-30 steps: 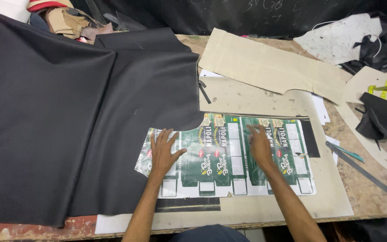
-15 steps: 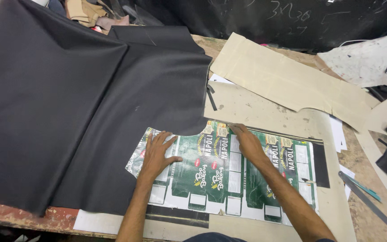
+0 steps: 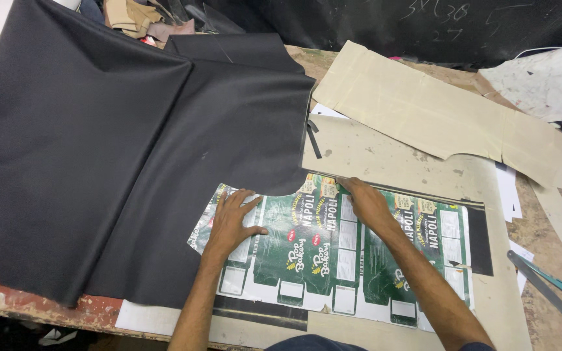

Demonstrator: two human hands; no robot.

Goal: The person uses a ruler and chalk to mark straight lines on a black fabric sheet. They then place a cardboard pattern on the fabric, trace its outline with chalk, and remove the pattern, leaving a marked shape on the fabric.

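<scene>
A flattened green and white printed carton [image 3: 333, 250] lies on the table, partly over a big sheet of black material [image 3: 118, 149]. My left hand [image 3: 232, 220] presses flat on the carton's left end, fingers spread, at the edge of the black sheet. My right hand [image 3: 367, 203] rests palm down on the carton's upper middle, fingertips near its top edge. Neither hand holds anything. A narrow black strip [image 3: 479, 234] shows under the carton's right end.
A long beige pattern board [image 3: 437, 117] lies at the back right, another beige board [image 3: 385, 153] under the carton. A metal ruler [image 3: 548, 292] and a teal tool [image 3: 554, 279] sit at the right edge. Leather scraps [image 3: 138, 16] pile at the back.
The view has shifted right and closer. My right hand has slid left along the carton's top toward its middle. My left hand stays pressed on the left end.
</scene>
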